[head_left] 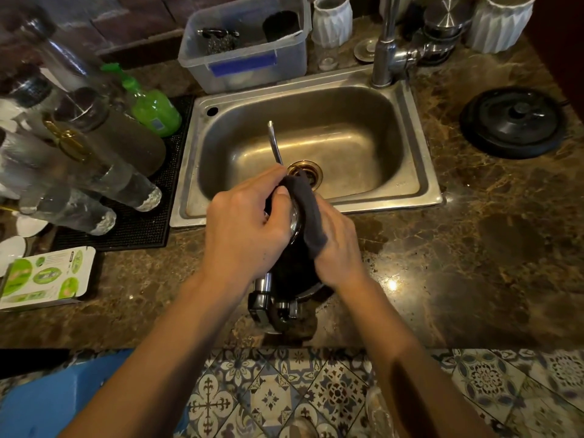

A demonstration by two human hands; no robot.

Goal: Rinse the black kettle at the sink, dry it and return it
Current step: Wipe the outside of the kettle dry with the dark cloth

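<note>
Both hands are working on the kettle [292,273] over the counter [442,248], just in front of the sink [420,184]. Left hand [243,229] is gripping its top, hiding most of the lid; right hand [336,248] is pressing a dark cloth [308,213] against its side. Little of the black body is showing — only the handle base and thin spout poking out. Behind the sink, a plastic tub [246,67] is holding dark items, too dim to identify. Right of the sink, the base [513,121] is sitting bare.
</note>
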